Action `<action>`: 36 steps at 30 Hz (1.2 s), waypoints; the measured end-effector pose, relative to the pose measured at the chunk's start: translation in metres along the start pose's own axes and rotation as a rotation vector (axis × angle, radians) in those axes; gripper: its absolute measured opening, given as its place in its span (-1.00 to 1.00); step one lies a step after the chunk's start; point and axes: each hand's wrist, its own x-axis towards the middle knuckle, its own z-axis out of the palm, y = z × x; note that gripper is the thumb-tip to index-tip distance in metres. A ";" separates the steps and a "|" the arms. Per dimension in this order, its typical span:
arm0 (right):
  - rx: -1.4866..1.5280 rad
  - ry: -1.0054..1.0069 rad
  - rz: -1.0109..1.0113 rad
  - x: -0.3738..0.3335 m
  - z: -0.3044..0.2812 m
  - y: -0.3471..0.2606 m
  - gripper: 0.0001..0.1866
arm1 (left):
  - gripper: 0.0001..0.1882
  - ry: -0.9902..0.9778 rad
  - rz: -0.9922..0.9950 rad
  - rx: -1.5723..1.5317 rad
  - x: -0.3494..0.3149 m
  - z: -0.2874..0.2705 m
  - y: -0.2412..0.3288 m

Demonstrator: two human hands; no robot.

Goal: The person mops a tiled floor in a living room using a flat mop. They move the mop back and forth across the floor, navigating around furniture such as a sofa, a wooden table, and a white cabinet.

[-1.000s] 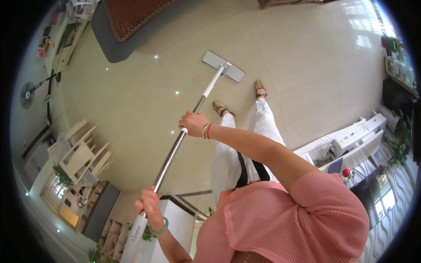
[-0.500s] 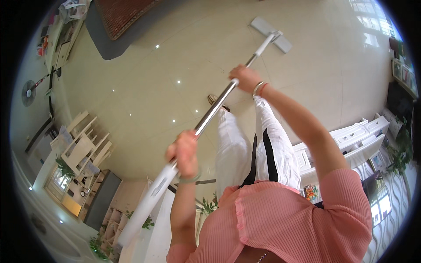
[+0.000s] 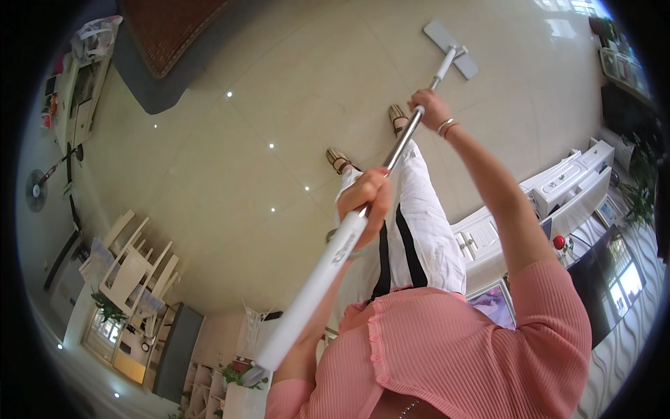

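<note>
A flat mop (image 3: pixel 401 148) with a metal pole and a thick white handle slants across the view from lower left to upper right. Its grey-white rectangular head (image 3: pixel 441 36) lies on the tiled floor ahead of my feet. My left hand (image 3: pixel 366 202) is wrapped round the pole just above the white handle, close to my body. Further along, my right hand (image 3: pixel 429 107) grips the pole near its white lower section. A bangle and a red cord circle my right wrist.
Glossy beige tiles (image 3: pixel 279 105) cover the floor. A brown mat (image 3: pixel 164 35) on a grey base lies at the upper left. White cabinets (image 3: pixel 488 241) and a television (image 3: pixel 611 279) stand to the right. Chairs (image 3: pixel 132 272) and a standing fan (image 3: pixel 35 188) are at the left.
The mop head has slid slightly right and farther away. My left hand has moved right and up with the handle, and my right hand has moved the same way. Both feet now show.
</note>
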 end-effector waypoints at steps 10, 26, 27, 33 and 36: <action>0.451 0.220 -0.180 -0.024 0.148 -0.248 -0.89 | -0.73 0.010 -0.128 0.276 -0.077 -0.181 0.167; 0.239 -0.285 -0.189 -0.049 0.036 -0.182 -0.90 | -0.70 0.157 -0.005 0.163 -0.073 -0.052 0.156; 0.245 -0.214 -0.191 -0.056 0.027 -0.157 -0.91 | -0.70 0.135 -0.007 0.146 -0.069 -0.036 0.140; 0.157 0.071 -0.025 -0.088 -0.019 0.013 -0.85 | -0.68 -0.117 0.063 -0.003 -0.012 0.072 0.044; 0.027 0.088 0.143 -0.099 -0.035 0.080 -0.92 | -0.71 -0.214 0.092 -0.088 -0.004 0.114 -0.003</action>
